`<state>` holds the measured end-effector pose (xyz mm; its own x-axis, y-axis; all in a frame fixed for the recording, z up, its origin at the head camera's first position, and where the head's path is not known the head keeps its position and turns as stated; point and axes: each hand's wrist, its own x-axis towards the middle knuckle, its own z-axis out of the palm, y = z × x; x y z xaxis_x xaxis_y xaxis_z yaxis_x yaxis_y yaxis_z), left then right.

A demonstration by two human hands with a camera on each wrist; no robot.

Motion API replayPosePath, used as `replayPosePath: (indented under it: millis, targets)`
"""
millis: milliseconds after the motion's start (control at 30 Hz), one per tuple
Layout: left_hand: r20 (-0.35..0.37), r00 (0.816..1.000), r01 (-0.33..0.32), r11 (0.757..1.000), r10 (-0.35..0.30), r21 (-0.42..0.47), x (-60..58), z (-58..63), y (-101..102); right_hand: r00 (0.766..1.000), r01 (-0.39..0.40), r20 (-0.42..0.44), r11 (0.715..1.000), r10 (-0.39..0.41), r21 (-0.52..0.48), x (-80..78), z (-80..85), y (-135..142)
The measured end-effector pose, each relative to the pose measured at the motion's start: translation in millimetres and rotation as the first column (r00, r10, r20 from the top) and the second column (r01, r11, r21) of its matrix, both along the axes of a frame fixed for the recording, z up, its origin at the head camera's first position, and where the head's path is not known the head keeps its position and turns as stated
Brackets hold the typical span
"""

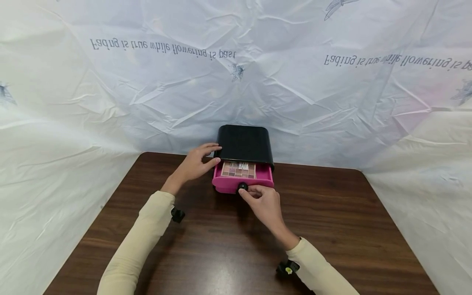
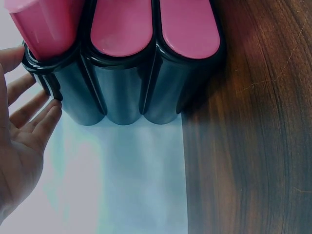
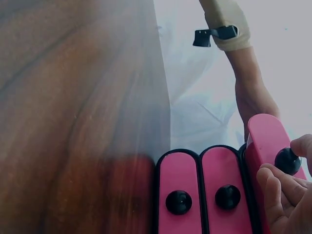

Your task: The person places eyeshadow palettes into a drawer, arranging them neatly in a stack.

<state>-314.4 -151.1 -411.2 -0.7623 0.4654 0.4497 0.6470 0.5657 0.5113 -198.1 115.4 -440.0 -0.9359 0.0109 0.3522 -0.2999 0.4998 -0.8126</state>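
Observation:
A small black cabinet (image 1: 243, 141) with pink drawers stands at the back of the table. Its top drawer (image 1: 225, 185) is pulled partway out, and an eyeshadow palette (image 1: 236, 170) lies inside, its rear part hidden under the cabinet top. With thumb and fingers my right hand (image 1: 264, 205) pinches the round black knob (image 3: 287, 161) on that drawer's front. My left hand (image 1: 195, 164) rests at the cabinet's upper left edge, fingers extended along its side. The middle drawer (image 3: 214, 168) and bottom drawer (image 3: 179, 170) are closed.
The dark wood table (image 1: 332, 221) runs back to a white printed cloth (image 1: 177, 94), which hangs close behind the cabinet and along both sides. A small black device (image 1: 178, 214) sits on the left wrist, another (image 1: 287, 268) on the right.

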Motion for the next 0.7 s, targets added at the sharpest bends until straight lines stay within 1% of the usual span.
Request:
replayPosePath:
  millis: [167,333,500,700]
  targets:
    - [-0.001,1.000,0.001,1.000,-0.001,-0.003,0.3,0.3,-1,1.000,0.003,0.018,1.000,-0.003,0.002,-9.4,2.2,-2]
    - [0.016,1.000,0.000,1.000,0.000,0.002,1.4,0.4,0,1.000,-0.003,0.025,1.000,0.003,0.002,-19.8,2.2,-3]
    - [0.027,1.000,0.001,1.000,-0.001,0.004,1.8,0.9,0,1.000,-0.015,0.024,1.000,0.015,-0.016,-31.4,2.2,-3]
    - [0.029,1.000,0.005,1.000,-0.005,0.007,2.3,1.6,0,1.000,-0.009,0.021,1.000,0.009,-0.013,-42.2,2.4,-4]
